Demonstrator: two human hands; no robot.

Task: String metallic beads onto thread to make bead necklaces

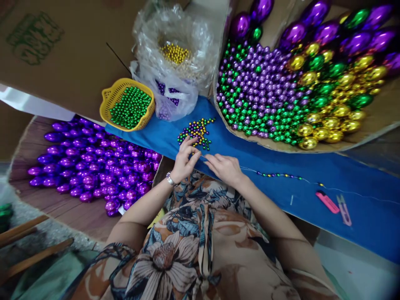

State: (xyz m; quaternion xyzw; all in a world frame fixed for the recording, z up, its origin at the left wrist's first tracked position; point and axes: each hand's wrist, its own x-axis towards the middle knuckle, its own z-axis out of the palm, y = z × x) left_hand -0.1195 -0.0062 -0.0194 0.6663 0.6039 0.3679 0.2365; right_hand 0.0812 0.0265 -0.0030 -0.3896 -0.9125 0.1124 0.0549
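Observation:
My left hand [185,161], with a metal band at the wrist, bends over the near edge of a small pile of purple, green and gold beads [200,128]. Its thumb and index finger are pinched together at a thin pale line between both hands, with a little gold under the fingers. My right hand [227,168] pinches the same line, and its fingertips point toward the left hand. From behind the right hand a white string [308,180] runs right across the blue cloth, carrying spaced purple, green and gold beads [278,175]. Whether a needle is in the fingers is too small to tell.
A yellow basket [105,109] holds green beads. Beside it stand plastic bags [184,93] with gold and purple beads. A cardboard box [265,143] of mixed beads is at right; larger purple beads [109,166] lie left. Thread snips [344,210] and a pink-handled tool [327,202] lie on the cloth.

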